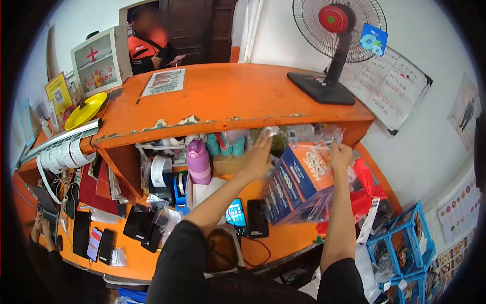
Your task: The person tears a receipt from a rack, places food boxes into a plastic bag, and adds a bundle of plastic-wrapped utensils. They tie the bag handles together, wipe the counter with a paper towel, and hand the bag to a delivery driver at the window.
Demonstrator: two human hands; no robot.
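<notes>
A blue and orange box (291, 185) in clear plastic wrapping hangs tilted over the right part of the desk. My right hand (341, 156) is closed on the top of the clear plastic, at the box's upper right. Beside the box's upper left, my left hand (260, 154) reaches toward the shelf under the counter, fingers stretched out and near some clear plastic. A purple bottle (199, 162) stands left of my left hand. Below my left hand, a lit phone (236, 217) lies next to a black phone (257, 219). Red plastic (365, 180) is right of my right forearm.
An orange counter (223, 96) spans the front, with a black fan (329, 76) on its right. A person (147, 45) stands behind it. At the lower left, a co-worker's hands (43, 225) are at a laptop. Blue racks (405, 248) stand at the right.
</notes>
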